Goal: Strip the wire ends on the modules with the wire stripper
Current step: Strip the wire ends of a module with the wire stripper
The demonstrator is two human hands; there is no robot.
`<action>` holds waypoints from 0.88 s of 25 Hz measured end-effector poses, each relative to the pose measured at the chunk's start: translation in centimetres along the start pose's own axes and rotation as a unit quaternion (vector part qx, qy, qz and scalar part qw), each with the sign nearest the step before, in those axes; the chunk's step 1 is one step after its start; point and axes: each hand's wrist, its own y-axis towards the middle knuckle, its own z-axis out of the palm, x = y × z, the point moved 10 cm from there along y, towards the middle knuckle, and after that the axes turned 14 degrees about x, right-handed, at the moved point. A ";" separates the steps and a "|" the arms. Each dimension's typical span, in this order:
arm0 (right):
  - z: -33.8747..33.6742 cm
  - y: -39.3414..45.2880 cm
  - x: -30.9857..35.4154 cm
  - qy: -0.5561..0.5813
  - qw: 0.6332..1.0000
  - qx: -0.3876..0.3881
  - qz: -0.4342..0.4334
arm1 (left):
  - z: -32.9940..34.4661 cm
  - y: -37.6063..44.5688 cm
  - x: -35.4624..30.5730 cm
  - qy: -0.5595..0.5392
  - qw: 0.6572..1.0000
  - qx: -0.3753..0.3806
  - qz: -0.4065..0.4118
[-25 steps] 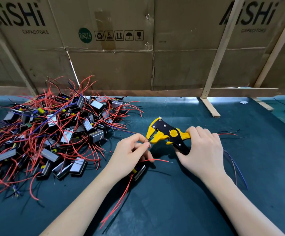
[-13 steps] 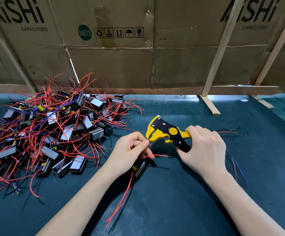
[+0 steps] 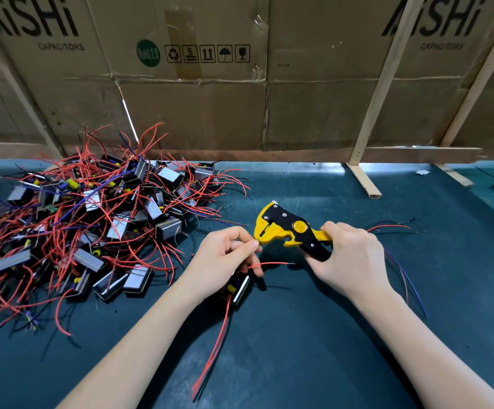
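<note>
Red leads tangled the heap of modules point(image 3: 92, 231) well left of both hands. Left hand point(image 3: 225, 258) pinched one thin, limp wire end at the stripper's mouth, its module point(image 3: 238, 287) under the palm; such wire wanted gripping close to the tip. Right hand point(image 3: 352, 255) clenched the wire stripper point(image 3: 287, 231) handles. Whether the blades bit the wire was hidden.

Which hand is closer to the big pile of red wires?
Left. The left hand sits just right of the wire pile; the right hand, gripping the yellow stripper, is farther right.
</note>
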 end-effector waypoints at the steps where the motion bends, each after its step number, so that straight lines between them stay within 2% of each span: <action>1: 0.0 0.0 0.1 -0.007 1.000 0.000 0.001 | 0.1 0.0 0.0 -0.003 1.000 0.002 -0.001; 6: 0.2 -0.1 -0.3 -0.029 0.999 0.008 0.028 | 0.0 -0.1 -0.2 -0.005 1.000 0.001 -0.001; 11: -0.8 -0.1 -3.4 0.008 0.993 -0.014 0.118 | -0.1 -0.2 -0.2 -0.009 1.000 -0.008 -0.023; 17: -0.9 -0.2 -3.2 0.036 0.994 -0.020 0.103 | -0.7 -0.2 -0.5 -0.049 0.998 -0.044 -0.011; 22: -0.5 0.0 -2.7 0.035 0.995 -0.004 0.090 | -0.9 0.0 0.8 -0.096 0.993 -0.057 -0.042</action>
